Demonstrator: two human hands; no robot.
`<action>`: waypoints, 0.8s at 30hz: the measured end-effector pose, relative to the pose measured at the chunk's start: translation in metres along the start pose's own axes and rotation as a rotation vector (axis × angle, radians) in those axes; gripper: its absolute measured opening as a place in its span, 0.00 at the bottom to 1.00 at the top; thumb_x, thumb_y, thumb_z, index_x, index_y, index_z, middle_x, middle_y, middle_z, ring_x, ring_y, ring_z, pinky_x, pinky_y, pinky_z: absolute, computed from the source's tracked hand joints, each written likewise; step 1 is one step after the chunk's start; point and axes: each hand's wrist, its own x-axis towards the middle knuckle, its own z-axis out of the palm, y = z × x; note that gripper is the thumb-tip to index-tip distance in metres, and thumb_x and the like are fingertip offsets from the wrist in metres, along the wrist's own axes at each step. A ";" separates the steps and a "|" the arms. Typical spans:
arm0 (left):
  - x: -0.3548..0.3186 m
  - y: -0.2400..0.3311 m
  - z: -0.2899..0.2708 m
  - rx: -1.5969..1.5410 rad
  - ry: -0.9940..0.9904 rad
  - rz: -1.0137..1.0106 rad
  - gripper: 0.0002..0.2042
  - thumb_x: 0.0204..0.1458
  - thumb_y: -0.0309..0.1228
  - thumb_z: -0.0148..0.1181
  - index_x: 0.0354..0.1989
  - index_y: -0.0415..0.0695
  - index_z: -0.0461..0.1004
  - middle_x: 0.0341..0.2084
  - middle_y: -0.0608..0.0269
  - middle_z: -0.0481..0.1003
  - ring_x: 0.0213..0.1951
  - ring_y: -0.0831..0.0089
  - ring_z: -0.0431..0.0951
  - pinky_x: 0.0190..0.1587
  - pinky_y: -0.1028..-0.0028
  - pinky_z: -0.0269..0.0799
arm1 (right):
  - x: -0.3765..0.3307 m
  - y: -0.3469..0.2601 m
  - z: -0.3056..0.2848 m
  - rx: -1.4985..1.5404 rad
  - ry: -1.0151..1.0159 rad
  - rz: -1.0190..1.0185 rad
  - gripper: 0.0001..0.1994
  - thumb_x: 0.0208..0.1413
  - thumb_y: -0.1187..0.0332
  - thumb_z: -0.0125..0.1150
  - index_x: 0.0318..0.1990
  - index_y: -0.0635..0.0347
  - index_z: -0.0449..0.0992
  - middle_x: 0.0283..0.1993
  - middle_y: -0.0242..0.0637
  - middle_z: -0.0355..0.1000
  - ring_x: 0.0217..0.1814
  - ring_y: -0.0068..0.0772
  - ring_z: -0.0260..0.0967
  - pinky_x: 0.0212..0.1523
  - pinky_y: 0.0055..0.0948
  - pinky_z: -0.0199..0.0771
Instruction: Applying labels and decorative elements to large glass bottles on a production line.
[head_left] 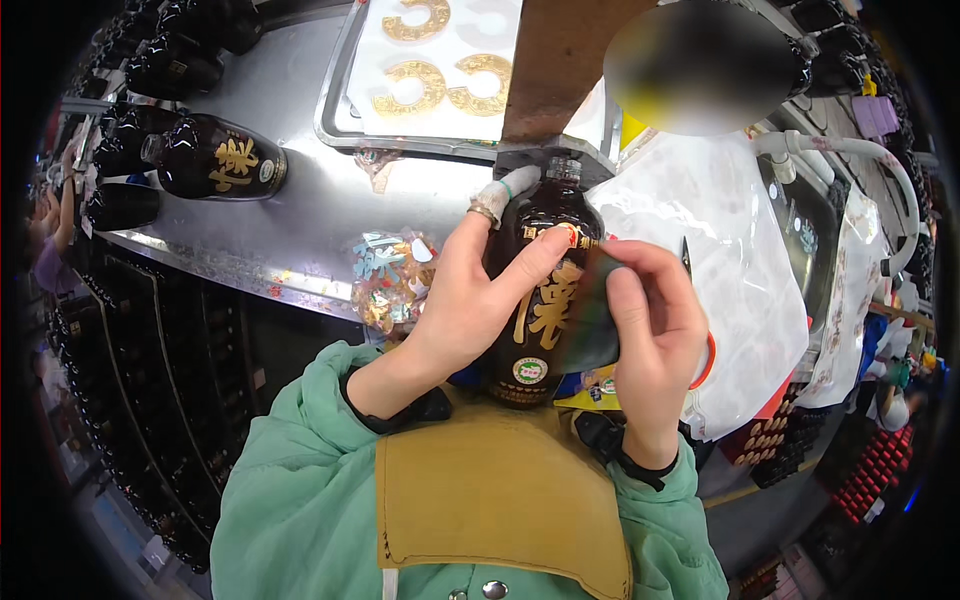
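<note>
Head view, hands: the left hand (462,300) is wrapping around the left side of a dark brown glossy glass bottle with a large gold character on its front (540,300), its thumb lying across the bottle's shoulder and a taped finger reaching up beside the neck. The right hand (650,325) is closing its fingers on a small dark flat sheet (592,325) and pressing it against the bottle's right side.

Head view, bottle: it is standing roughly upright in front of the person's chest, between the two hands, with a round green and white sticker (530,371) low on its front. Its capped neck is pointing toward the far edge of the table.

Head view, person: green jacket sleeves (290,500) are coming in from the lower edge, with a tan apron bib (480,500) between them.

Head view, table: a grey metal table (300,190) is carrying a second dark bottle with a gold character (215,160), lying on its side to the left, well apart from the hands. A clear bag of small colourful stickers (392,278) is lying near the table's front edge, just beside the left hand. A metal tray (335,90) holding gold ring-shaped labels (410,88) is sitting farther back.

Head view, right side: a crinkled white plastic sheet (730,250) is lying behind the right hand.
</note>
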 end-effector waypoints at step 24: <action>0.001 -0.001 0.004 -0.150 0.035 -0.031 0.24 0.66 0.32 0.57 0.66 0.35 0.63 0.52 0.61 0.74 0.51 0.81 0.74 0.53 0.77 0.73 | 0.026 0.026 0.010 0.294 -0.010 0.303 0.14 0.65 0.66 0.64 0.50 0.63 0.69 0.37 0.24 0.69 0.41 0.13 0.64 0.45 0.16 0.64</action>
